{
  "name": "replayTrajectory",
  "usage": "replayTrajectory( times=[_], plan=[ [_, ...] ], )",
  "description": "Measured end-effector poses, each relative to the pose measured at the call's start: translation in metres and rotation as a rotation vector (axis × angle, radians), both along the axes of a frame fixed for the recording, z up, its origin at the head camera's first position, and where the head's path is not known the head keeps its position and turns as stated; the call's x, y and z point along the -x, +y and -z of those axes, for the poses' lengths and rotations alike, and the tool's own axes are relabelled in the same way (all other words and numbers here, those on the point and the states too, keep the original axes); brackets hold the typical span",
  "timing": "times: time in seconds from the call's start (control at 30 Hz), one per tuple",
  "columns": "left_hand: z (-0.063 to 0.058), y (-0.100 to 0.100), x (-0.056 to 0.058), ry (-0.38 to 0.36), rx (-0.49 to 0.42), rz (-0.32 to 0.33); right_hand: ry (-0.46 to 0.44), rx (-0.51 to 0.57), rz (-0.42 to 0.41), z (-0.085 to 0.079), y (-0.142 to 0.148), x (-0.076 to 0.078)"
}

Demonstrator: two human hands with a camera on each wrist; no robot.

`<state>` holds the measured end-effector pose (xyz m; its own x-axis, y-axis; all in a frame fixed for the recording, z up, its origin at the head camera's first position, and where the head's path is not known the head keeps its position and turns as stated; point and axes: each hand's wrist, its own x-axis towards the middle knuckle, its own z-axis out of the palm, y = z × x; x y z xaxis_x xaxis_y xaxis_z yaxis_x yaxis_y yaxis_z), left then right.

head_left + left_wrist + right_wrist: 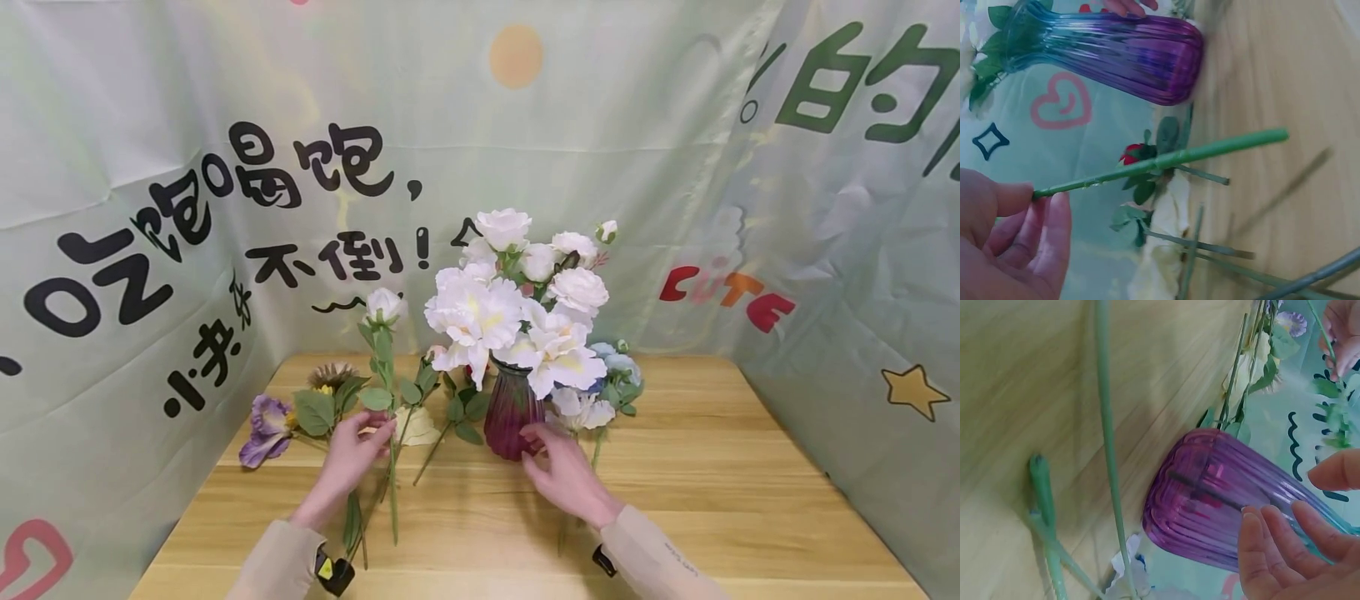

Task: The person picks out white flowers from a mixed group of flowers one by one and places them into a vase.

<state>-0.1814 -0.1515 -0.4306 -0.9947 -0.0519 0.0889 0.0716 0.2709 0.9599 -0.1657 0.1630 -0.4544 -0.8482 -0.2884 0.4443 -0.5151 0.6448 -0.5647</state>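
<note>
My left hand (357, 450) pinches the green stem of an upright white flower (385, 307) between thumb and fingers. The lower stem (1166, 161) hangs free below the grip. A ribbed glass vase (513, 412), purple at the base and blue-green at the neck, stands to the right. It holds several white flowers (577, 290), with a dark stem visible through the glass in the right wrist view. Beside the vase, my right hand (566, 479) has its fingers (1275, 540) loosely bent at the glass and its thumb held apart.
Left of the vase lie a purple flower (264, 429), a brown-and-yellow flower (333, 377), a cream bloom (417, 425) and several stems on the wooden table (675, 517). Blue flowers (621, 367) and a white bloom (581, 410) lie right of it. Printed cloth (637, 167) encloses the back and sides.
</note>
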Motion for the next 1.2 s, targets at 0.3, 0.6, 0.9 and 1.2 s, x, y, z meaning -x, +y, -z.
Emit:
replayTrajectory(
  times=[0.3, 0.6, 0.9, 1.2],
  plan=[
    [-0.022, 0.009, -0.002, 0.298, 0.085, -0.027, 0.056, 0.053, 0.047, -0.005, 0.009, 0.006],
    [-0.073, 0.038, -0.018, 0.503, 0.05, -0.056, 0.149, 0.091, 0.09, -0.012, 0.012, 0.012],
    [-0.11, 0.067, -0.031, 0.678, -0.009, 0.026, 0.123, 0.137, 0.103, -0.016, 0.013, 0.014],
    [-0.129, 0.095, -0.021, 0.829, -0.109, 0.141, 0.116, 0.149, 0.122, -0.018, 0.014, 0.014]
  ],
)
